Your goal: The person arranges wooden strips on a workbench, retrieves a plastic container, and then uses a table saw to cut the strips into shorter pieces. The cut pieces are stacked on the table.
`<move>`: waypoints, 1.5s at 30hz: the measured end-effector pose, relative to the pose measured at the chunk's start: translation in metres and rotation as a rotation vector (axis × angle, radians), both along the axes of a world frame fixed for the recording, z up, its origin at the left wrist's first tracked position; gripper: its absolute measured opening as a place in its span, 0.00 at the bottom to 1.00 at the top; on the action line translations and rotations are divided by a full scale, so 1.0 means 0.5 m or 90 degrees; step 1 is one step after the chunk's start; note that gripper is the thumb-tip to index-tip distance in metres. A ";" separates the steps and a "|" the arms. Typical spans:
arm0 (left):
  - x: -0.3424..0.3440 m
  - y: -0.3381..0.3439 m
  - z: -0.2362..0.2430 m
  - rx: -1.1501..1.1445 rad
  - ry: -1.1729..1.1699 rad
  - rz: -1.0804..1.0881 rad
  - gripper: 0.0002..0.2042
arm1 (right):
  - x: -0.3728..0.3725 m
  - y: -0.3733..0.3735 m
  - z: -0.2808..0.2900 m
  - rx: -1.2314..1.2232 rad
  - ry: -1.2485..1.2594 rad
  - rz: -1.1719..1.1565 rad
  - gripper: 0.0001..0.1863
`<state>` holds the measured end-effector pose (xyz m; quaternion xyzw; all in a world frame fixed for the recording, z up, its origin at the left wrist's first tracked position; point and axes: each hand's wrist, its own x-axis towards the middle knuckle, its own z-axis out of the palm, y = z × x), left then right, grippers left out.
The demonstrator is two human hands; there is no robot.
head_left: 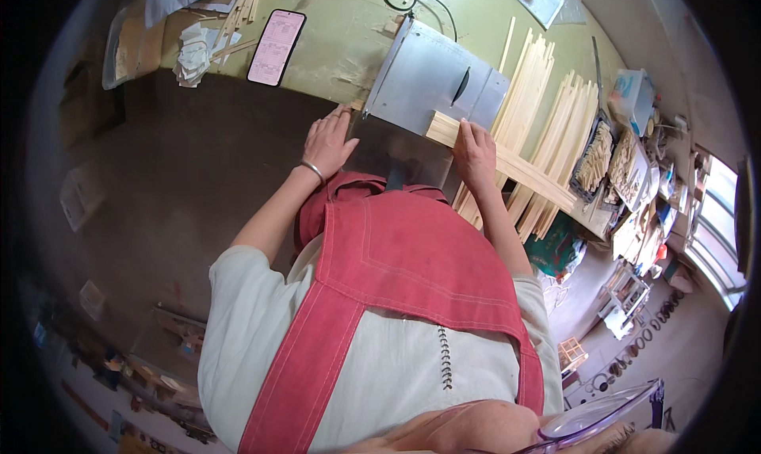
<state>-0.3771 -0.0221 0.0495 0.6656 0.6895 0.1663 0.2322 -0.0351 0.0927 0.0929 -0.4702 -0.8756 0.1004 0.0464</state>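
Observation:
My left hand (329, 145) is at the near edge of the bench (325, 58), fingers extended and slightly bent, fingertips beside a small wood piece (357, 104) left of the grey metal saw table (424, 70). My right hand (476, 153) grips a pale wooden strip (539, 178), whose left end lies on the metal top’s near right part. The strip reaches rightward over bundles of long thin strips (523, 82) lying on the bench. A dark blade slot (460, 85) shows in the metal top, beyond the right hand.
A phone (276, 46), paper scraps (192, 54) and loose sticks (244, 6) lie at back left. A black cable (442, 9) runs behind the saw table. A clear plastic box (630, 97), crates of short pieces (594, 157) and a window (709, 224) are at right.

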 end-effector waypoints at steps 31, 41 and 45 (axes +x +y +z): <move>0.072 0.053 -0.100 -0.104 0.018 -0.061 0.40 | 0.055 0.031 0.014 0.019 0.021 0.014 0.33; 0.051 0.052 -0.167 -0.106 -0.029 -0.081 0.45 | 0.055 0.031 0.020 0.015 0.009 0.010 0.35; 0.054 0.051 -0.163 -0.110 -0.038 -0.079 0.45 | 0.057 0.037 0.022 0.002 0.021 0.005 0.34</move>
